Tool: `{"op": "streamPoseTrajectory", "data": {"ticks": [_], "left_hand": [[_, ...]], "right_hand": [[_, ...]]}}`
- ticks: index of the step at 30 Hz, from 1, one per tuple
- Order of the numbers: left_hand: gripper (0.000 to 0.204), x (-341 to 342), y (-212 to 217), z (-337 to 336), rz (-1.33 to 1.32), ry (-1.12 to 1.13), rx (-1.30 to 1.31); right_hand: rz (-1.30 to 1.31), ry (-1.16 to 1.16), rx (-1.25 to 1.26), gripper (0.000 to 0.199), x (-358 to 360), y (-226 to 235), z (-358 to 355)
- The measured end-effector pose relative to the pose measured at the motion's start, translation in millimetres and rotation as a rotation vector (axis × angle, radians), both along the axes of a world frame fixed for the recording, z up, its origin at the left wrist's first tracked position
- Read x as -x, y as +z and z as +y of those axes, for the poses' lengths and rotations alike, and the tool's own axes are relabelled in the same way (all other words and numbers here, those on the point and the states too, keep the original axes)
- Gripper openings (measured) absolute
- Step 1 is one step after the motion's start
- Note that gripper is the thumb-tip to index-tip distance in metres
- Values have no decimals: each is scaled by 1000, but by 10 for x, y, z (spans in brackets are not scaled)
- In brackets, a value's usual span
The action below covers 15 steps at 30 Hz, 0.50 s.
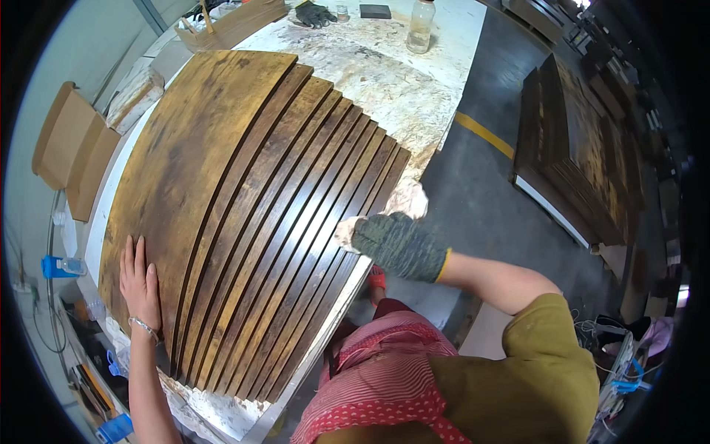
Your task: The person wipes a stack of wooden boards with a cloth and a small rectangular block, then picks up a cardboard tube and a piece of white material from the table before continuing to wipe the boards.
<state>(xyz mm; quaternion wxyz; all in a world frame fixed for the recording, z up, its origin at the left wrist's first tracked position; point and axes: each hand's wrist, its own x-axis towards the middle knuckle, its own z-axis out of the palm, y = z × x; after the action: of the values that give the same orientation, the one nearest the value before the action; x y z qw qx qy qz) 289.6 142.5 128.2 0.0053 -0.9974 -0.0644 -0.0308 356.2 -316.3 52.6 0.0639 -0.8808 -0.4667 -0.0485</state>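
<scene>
Brown wooden boards (194, 140) with a mottled grain lie fanned out in overlapping steps on a stained white worktable (370, 68). Bare and flat, my left hand (138, 280) rests on the near left part of the top board, fingers stretched. My right hand (401, 246) wears a dark green knitted glove with a yellow cuff. Its fingers are closed around a crumpled whitish cloth (407, 198), which bulges out on both sides of the glove. The cloth is at the right-hand edges of the lower boards, where light glares off their surface.
At the table's far end are a glass jar (421, 28), a dark block (376, 12) and a dark glove (314, 14). An open cardboard box (78, 148) stands at the left. More boards (573, 148) are stacked on the right, beyond a yellow floor line (484, 134).
</scene>
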Motion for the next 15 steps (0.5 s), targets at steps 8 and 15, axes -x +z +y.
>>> {"op": "streamPoseTrajectory", "data": {"ticks": [8,15], "left_hand": [[51,-36,-10,35,-23,-44,20],[50,-6,14,1,-12,-11,-7]], "right_hand": [[-196,-410,-231,26,-816,-159,-708],[-131,-114,-258,19,-368,-198,-550]]}}
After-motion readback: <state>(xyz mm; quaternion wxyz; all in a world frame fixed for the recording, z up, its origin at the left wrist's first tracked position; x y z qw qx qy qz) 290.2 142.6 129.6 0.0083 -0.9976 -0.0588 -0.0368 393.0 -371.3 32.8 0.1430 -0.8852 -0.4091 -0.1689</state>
